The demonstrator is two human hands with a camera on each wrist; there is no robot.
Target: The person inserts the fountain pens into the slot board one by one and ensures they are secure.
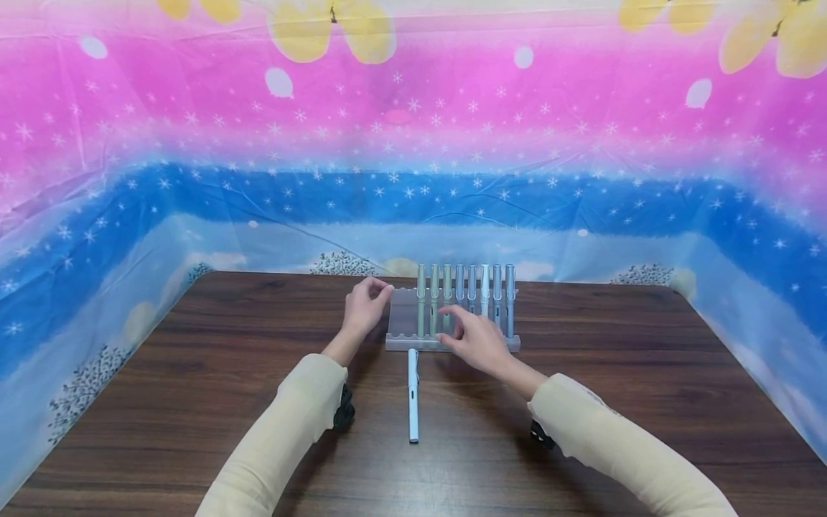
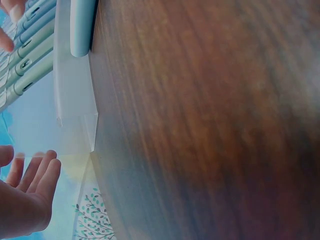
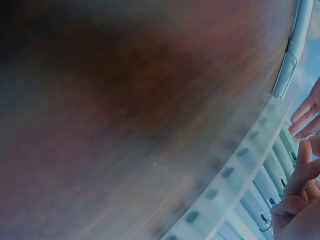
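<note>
A clear pen rack (image 1: 403, 310) stands on the table, with several capped pens (image 1: 472, 283) upright side by side in its right part; those at the left of the row are green, the others blue-grey or pale. My left hand (image 1: 365, 305) holds the rack's upper left edge between thumb and fingers. In front of the pens is my right hand (image 1: 477, 341), its thumb and index finger apart with nothing between them. A light blue capped pen (image 1: 413, 402) lies on the table before the rack, cap end towards it; the left wrist view shows one end of this pen (image 2: 81, 30).
The dark wood table (image 1: 213, 402) extends on both sides of the rack. Behind and around it hangs a printed cloth (image 1: 452, 194) in pink, blue and white. At the rack's front foot runs a notched ledge (image 1: 403, 343).
</note>
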